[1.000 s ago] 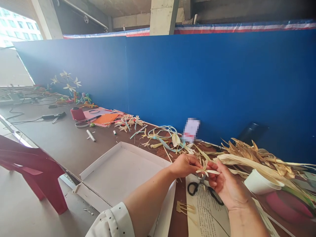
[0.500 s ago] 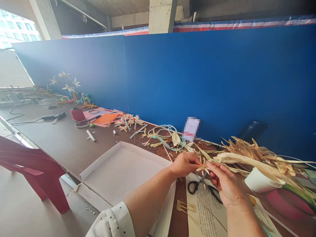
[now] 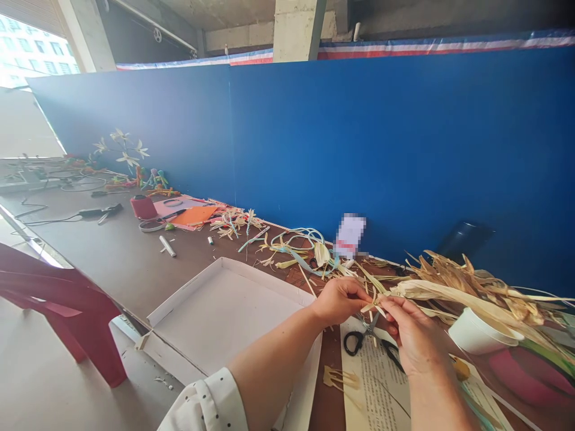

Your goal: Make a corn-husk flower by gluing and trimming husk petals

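Head view. Small, pale, star-shaped piece of dried husk-like strips [image 3: 374,307] sits between the fingertips of 2 bare hands, raised over black-handled metal scissors [image 3: 369,329] on a printed paper sheet [image 3: 371,389]. Left hand [image 3: 342,301]: thumb and fingers nearly closed, pinching the piece's left side. Right hand [image 3: 417,338]: narrow pinch at its right side; exact contact partly hidden.

Handling, as judged: grip near the centre where the strips meet, pressure light, since thin strips likely crease or split; 1 hand steadies while the other adjusts.

Edges and room: shallow white cardboard tray [image 3: 229,317] has raised walls beneath the left forearm. More room leftward, above it; rightward, white cup [image 3: 480,335] and brown dried husks [image 3: 471,281] crowd the right hand. Scissors lie close below; keep wrists high.
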{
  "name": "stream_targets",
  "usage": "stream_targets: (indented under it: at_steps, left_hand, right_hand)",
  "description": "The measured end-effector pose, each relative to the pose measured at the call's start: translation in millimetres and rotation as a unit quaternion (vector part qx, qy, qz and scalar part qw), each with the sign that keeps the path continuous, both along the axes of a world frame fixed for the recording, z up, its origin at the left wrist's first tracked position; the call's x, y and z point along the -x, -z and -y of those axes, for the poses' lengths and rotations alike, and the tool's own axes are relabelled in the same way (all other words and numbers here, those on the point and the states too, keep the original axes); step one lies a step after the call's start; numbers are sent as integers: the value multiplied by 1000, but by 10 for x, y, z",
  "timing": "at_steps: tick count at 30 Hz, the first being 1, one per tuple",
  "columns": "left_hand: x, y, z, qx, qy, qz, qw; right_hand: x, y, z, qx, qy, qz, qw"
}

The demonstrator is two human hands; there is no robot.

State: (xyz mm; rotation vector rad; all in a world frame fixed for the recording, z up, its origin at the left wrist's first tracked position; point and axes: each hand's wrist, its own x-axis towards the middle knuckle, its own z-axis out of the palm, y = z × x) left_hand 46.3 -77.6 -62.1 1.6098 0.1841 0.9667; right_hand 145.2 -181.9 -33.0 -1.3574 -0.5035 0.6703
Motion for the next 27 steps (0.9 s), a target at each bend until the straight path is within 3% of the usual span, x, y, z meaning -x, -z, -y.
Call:
stream_targets:
  at_steps: [19, 27]
  left_hand:
    - [-32, 55, -4, -1, -8, 23, 1000]
    - [-21, 35, 10, 10, -12, 19, 1000]
  right_hand:
    - [-47, 79, -31, 3, -12, -6, 1000]
    - [-37, 13, -3, 15, -41, -24, 999]
